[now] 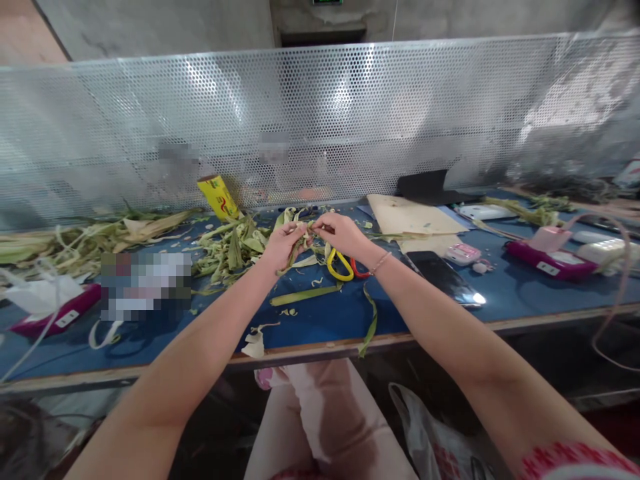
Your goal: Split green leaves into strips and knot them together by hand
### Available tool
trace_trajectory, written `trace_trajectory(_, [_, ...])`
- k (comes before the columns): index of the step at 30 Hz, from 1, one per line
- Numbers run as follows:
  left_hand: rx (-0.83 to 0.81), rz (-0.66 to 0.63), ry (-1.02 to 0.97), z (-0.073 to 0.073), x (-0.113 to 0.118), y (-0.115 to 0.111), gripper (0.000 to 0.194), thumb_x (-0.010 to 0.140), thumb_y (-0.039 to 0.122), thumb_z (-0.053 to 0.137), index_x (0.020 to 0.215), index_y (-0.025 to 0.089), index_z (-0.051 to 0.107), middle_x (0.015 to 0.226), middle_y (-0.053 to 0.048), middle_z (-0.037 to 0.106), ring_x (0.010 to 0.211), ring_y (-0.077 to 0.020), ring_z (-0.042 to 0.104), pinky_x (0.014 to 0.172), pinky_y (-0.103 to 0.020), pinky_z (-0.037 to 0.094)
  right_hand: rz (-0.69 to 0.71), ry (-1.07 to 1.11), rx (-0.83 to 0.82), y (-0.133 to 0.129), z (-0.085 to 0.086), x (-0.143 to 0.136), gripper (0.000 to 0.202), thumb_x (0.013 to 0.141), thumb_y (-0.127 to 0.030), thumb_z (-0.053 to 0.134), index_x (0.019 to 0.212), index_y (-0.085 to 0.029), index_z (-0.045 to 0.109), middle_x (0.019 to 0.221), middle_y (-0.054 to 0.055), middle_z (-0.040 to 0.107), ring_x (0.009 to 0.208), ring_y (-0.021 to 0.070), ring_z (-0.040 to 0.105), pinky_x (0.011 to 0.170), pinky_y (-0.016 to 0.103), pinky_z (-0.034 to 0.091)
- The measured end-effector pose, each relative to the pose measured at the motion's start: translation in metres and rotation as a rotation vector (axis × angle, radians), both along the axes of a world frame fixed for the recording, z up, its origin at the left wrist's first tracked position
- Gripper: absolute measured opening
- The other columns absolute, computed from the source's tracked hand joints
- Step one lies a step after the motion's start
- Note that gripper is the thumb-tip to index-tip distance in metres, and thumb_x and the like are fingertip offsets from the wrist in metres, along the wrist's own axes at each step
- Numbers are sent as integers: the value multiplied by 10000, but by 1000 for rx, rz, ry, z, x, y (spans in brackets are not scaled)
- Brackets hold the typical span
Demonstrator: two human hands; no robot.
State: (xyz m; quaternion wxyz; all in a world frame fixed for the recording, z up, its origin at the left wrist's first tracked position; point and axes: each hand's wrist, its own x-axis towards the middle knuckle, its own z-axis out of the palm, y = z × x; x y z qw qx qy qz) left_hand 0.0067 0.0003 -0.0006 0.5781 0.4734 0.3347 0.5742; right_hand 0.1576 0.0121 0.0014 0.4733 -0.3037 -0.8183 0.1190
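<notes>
Above the middle of the blue tabletop (315,320), my left hand (286,245) is closed round a small twisted piece of pale green corn husk (300,252). My right hand (340,233) meets it from the right, its fingertips pinched on the same husk. Part of the husk is hidden by the fingers. Scissors with yellow and red handles (340,265) lie just below my right hand. To the left of my hands is a heap of twisted husk pieces (233,250). A flat green strip (305,295) rests on the table nearer to me.
A yellow packet (220,197) stands behind the heap. Loose husks (145,230) lie at the left. On the right are a dark phone (443,277), cardboard (410,213) and a purple power strip (547,260). A perforated metal screen (310,127) rises at the back.
</notes>
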Motion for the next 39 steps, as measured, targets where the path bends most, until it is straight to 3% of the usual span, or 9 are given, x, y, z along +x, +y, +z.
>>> trace_trajectory(5, [46,-4,-31,-1,2,-2,177,606,217,713,610,118,566,534,21,570,486,-50,534,566,-195,460,-28,-53,176,-2,-2,-5,133,770,-141,472,678,-185,556,704,30,556,713,140,495,692,274,390])
trace_trajectory(15, [6,63,-65,3,6,-7,180,567,219,738,588,125,586,535,36,568,517,-36,536,613,-173,475,-44,-48,181,-2,-5,-9,160,752,-107,470,740,-177,613,774,54,610,769,157,541,740,299,413])
trace_trajectory(22, [93,102,-26,-1,1,1,217,531,262,756,587,130,594,490,34,557,476,-48,526,515,-168,428,-93,125,-7,-11,-1,-11,129,731,-182,510,762,-163,634,716,33,625,624,123,524,626,264,418])
trace_trajectory(26, [110,142,-22,-3,0,4,219,528,269,753,607,130,602,511,34,572,489,-51,531,543,-181,437,-12,203,-141,-13,2,-11,144,737,-246,526,749,-148,631,693,24,634,602,110,535,586,238,416])
trace_trajectory(31, [114,163,-16,-3,2,2,208,546,273,739,648,133,624,578,17,605,517,-57,536,544,-190,436,84,262,-198,-10,2,-10,205,764,-294,504,720,-156,649,730,28,656,711,132,578,678,264,443])
trace_trajectory(39, [142,166,18,-1,7,-3,208,540,287,740,608,142,609,513,42,548,480,-46,493,526,-185,419,156,387,-349,-6,0,-13,138,623,-266,645,674,-158,577,653,6,609,619,106,557,638,263,462])
